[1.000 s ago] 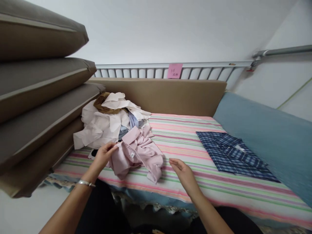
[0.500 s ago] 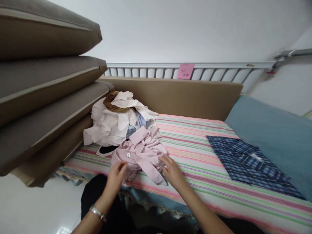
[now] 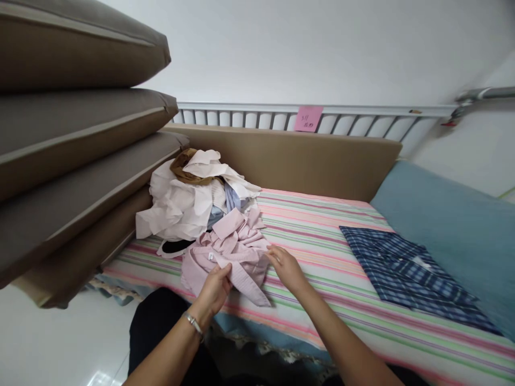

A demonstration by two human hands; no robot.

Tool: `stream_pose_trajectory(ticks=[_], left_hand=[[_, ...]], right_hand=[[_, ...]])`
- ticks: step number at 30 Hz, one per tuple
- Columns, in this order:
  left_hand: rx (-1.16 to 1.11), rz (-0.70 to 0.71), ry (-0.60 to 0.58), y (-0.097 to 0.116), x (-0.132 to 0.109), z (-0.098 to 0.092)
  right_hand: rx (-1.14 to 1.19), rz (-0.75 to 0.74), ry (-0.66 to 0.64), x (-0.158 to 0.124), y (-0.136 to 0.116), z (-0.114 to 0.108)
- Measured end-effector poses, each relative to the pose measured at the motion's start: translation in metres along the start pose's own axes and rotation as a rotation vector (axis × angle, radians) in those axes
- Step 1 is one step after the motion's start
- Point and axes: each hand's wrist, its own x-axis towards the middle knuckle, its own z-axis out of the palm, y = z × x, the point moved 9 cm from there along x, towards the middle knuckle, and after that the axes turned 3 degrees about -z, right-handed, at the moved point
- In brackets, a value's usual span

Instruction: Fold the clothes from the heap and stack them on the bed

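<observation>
A crumpled pink shirt lies near the front edge of the striped sheet, its collar label facing up. My left hand, with a silver bracelet at the wrist, pinches the near part of the shirt between thumb and fingers. On the other side, my right hand has its fingertips pressed together on the shirt's right edge. Behind the shirt is a heap of white clothes with a brown garment and some blue cloth among them. A folded blue plaid shirt rests far to the right.
Thick brown cushions are stacked high on the left. A brown padded board stands along the back, below a white rail with a pink note. Blue-green bedding lies at the right end.
My left hand has moved right and closed on the pink shirt. My right hand has shifted slightly up and right, its fingers now pinched at the shirt's edge.
</observation>
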Motion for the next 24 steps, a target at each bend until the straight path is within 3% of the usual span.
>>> stream_pose_trajectory(ticks=[4, 9, 17, 21, 24], left_hand=[[-0.093, 0.007, -0.067, 0.011, -0.009, 0.002], [0.025, 0.041, -0.151, 0.019, -0.017, 0.015], [0.162, 0.097, -0.216, 0.023, -0.029, 0.033], [0.206, 0.128, -0.27, 0.018, -0.03, 0.034], [0.255, 0.125, -0.163, 0.018, -0.029, 0.007]], right_hand=[[0.062, -0.027, 0.035, -0.012, -0.012, -0.003], [0.187, -0.051, 0.027, -0.024, -0.032, 0.011], [0.209, -0.106, 0.003, -0.017, -0.044, 0.023], [0.248, 0.003, -0.004, -0.018, -0.025, 0.018], [0.23, 0.118, 0.007, -0.02, -0.002, 0.013]])
